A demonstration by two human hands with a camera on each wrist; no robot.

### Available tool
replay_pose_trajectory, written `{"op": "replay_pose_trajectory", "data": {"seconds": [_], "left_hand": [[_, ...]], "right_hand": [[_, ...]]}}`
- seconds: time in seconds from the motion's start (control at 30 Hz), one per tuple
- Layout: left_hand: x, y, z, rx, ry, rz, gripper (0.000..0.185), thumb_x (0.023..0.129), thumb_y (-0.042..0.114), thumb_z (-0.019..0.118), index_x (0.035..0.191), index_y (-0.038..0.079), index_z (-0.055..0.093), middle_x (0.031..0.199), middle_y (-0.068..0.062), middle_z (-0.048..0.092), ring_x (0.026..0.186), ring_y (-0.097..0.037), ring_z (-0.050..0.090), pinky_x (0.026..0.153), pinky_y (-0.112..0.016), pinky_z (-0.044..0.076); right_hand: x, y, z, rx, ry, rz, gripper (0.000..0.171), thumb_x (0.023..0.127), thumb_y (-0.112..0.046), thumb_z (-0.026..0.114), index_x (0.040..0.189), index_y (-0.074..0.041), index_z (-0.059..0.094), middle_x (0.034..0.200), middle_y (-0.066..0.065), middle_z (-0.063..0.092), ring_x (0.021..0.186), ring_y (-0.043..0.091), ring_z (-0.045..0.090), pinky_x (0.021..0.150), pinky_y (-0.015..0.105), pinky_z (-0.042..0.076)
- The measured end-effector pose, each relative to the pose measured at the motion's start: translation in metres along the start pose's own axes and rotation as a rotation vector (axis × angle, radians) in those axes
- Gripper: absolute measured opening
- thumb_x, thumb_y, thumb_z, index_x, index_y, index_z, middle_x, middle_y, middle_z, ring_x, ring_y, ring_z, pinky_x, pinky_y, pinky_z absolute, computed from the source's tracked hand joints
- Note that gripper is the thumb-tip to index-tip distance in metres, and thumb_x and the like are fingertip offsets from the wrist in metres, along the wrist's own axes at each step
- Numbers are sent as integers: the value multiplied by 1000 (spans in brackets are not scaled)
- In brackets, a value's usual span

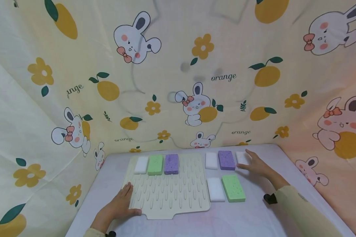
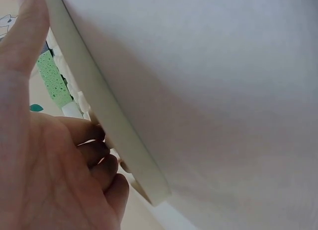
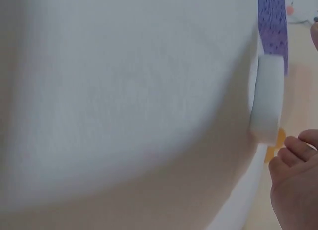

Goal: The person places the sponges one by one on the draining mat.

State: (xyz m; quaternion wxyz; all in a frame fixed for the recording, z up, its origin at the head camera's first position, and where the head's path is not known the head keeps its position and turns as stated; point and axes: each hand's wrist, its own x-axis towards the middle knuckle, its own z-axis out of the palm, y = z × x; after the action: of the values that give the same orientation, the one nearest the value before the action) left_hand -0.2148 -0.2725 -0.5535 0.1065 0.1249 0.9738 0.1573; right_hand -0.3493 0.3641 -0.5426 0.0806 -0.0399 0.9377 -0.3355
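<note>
Left hand (image 1: pixel 120 204) spread at near-left corner of cream ridged tray (image 1: pixel 160 214), palm (image 2: pixel 54 175) seen only in left wrist view | farther, right hand (image 1: pixel 258 165) splayed around rightmost white rectangular sponge (image 1: pixel 241 158) on tabletop (image 1: pixel 255 214), thick side clearest in right wrist view

Far-right white sponge (image 1: pixel 241 158): partly behind your right hand (image 1: pixel 257 164), head view.
Purple sponge (image 3: pixel 272 29): cut by your right wrist view's top edge.
Left sleeve (image 1: pixel 93 233): mostly below your head view.
</note>
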Motion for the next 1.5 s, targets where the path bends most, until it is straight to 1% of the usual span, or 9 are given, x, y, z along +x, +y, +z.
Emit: {"op": "replay_pose_trajectory", "data": {"seconds": [0.17,0.4,0.63,0.93,1.17,1.23,1.43,1.5], "left_hand": [[0,0,0,-1,4,2,130,80,64,86,158,-21,27,170,-40,19,160,-52,19,131,-62,21],[0,-1,1,1,1,2,130,80,64,85,159,-21,27,170,-40,19,160,-52,19,131,-61,21],[1,-1,1,-4,-10,7,130,81,64,84,159,-20,25,171,-39,17,161,-51,18,131,-62,22],[-1,0,-1,6,-13,1,130,81,66,84,160,-19,26,171,-38,17,161,-51,19,131,-61,22],[-2,-2,0,9,-1,5,131,80,67,84,160,-18,26,172,-37,17,161,-50,19,132,-60,22],[-2,-3,1,8,0,4,131,80,68,83,161,-18,25,172,-36,17,161,-50,19,132,-60,22],[-1,-3,1,0,-3,6,131,80,67,84,161,-18,25,172,-36,17,161,-50,19,131,-61,22],[-2,-3,0,-2,-3,8,131,80,66,84,161,-18,24,172,-37,16,161,-50,18,131,-61,22]], "right_hand": [[4,7,-3,-8,-19,-6,125,94,-57,79,167,10,2,167,45,3,152,68,7,122,80,15],[17,24,0,8,-29,-25,129,93,-57,80,166,11,-2,168,44,0,154,66,6,124,78,11],[23,27,0,0,-61,25,141,86,-64,83,167,8,-6,169,44,0,153,65,12,124,78,14],[22,32,0,11,-74,13,136,88,-55,86,166,11,-5,168,44,0,154,65,9,124,78,10],[21,31,1,32,-57,-49,128,92,-43,86,163,17,-2,166,47,1,153,66,9,124,78,10],[21,31,1,37,-57,-48,127,92,-43,86,163,17,-2,166,47,1,153,66,9,124,78,10],[21,29,0,20,-50,-2,131,90,-50,86,164,16,0,166,46,3,153,66,12,124,77,14],[20,28,-1,17,-45,-4,131,91,-50,85,163,16,-1,165,47,3,151,66,13,124,78,15]]}}
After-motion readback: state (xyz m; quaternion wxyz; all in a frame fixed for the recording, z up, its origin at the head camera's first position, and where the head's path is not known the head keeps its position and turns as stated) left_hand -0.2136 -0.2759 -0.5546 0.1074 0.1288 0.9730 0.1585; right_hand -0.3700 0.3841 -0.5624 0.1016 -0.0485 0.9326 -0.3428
